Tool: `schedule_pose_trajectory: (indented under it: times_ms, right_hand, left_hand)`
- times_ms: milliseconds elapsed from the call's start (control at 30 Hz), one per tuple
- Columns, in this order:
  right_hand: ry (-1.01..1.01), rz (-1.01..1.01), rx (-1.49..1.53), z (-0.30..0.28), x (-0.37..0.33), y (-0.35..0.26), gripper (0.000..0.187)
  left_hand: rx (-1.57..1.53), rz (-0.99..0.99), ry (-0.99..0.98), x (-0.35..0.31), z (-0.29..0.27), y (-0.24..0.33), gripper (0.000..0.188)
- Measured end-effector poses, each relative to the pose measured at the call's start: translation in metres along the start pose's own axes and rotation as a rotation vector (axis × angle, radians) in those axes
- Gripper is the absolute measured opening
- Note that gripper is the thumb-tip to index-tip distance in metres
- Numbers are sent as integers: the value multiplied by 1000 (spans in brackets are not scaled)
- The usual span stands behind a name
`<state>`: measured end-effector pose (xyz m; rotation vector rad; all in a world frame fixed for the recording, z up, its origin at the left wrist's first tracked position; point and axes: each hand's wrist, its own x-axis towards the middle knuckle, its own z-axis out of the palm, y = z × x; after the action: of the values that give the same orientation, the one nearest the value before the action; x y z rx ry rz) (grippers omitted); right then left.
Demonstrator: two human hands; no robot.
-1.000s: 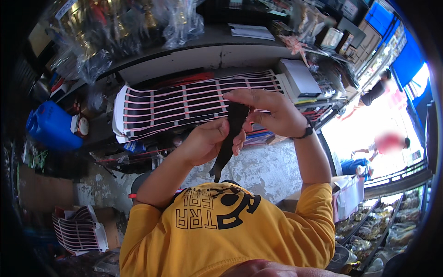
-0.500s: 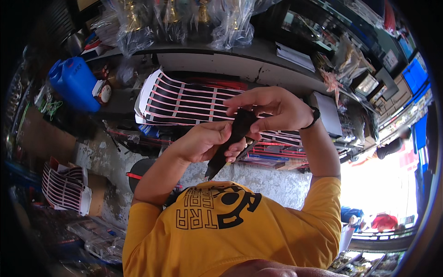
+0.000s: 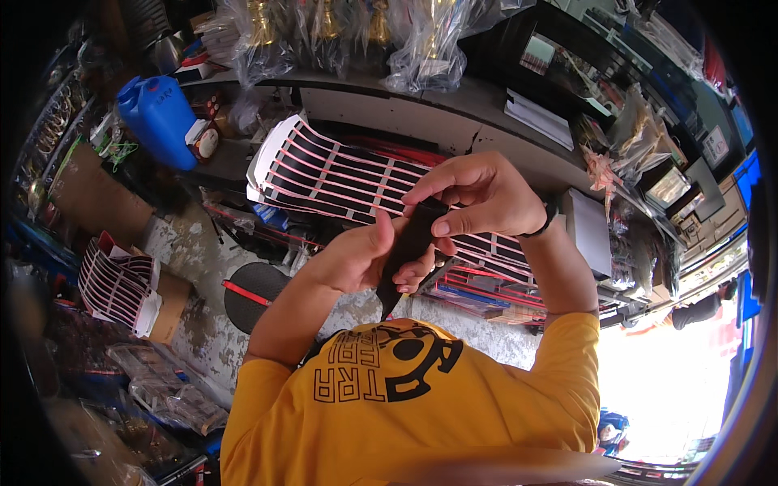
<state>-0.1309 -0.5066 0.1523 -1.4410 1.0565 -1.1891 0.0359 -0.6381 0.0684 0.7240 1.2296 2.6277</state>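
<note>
A dark, flat strip (image 3: 412, 243), black and narrowing to a point at its lower end, hangs slantwise in front of my chest. Its material is hard to tell. Fingers of my left hand (image 3: 354, 257) curl behind and round the strip's middle, while the thumb stands raised off it. At the upper end, my right hand (image 3: 494, 198) pinches the strip between thumb and fingers. Below and beyond both hands lies a stack of printed sheets (image 3: 336, 174) with black bands and pink-white lines; the hands partly cover it.
A blue jerrycan (image 3: 158, 121) stands at the far left. Plastic-wrapped gold trophies (image 3: 377, 24) line the back shelf. More banded sheets (image 3: 117, 283) lie by a cardboard box at left. A round dark stool (image 3: 255, 296) with a red stripe stands beside my left arm.
My left thumb has lifted off the black strip and points upward. The right hand still pinches the upper end. The whole view has shifted slightly, showing more of the stool.
</note>
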Motion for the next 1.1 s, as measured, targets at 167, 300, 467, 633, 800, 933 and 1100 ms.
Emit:
schedule_pose_trajectory:
  times_ms: [167, 300, 467, 633, 800, 933, 1100]
  right_hand:
    - [-62, -219, -192, -7, -5, -1, 38]
    - [22, -148, -524, -9, -18, -16, 40]
    - [101, -419, -1113, 7, -25, -15, 43]
    - [177, -417, -1246, 25, -27, -8, 41]
    - [115, -551, -1269, 14, -10, -4, 38]
    - [102, -621, -1216, 3, 10, 4, 34]
    - [20, -805, -1170, -5, 24, 1, 37]
  left_hand:
    - [439, 67, 366, 5, 26, -20, 41]
    - [793, 233, 652, 19, 32, -38, 41]
    - [1003, 336, 835, 27, 26, -52, 35]
    - [1249, 471, 936, 31, 22, -58, 33]
    - [1269, 449, 974, 27, 28, -58, 36]
    - [1035, 496, 935, 26, 28, -57, 48]
    - [538, 337, 623, 2, 16, -30, 67]
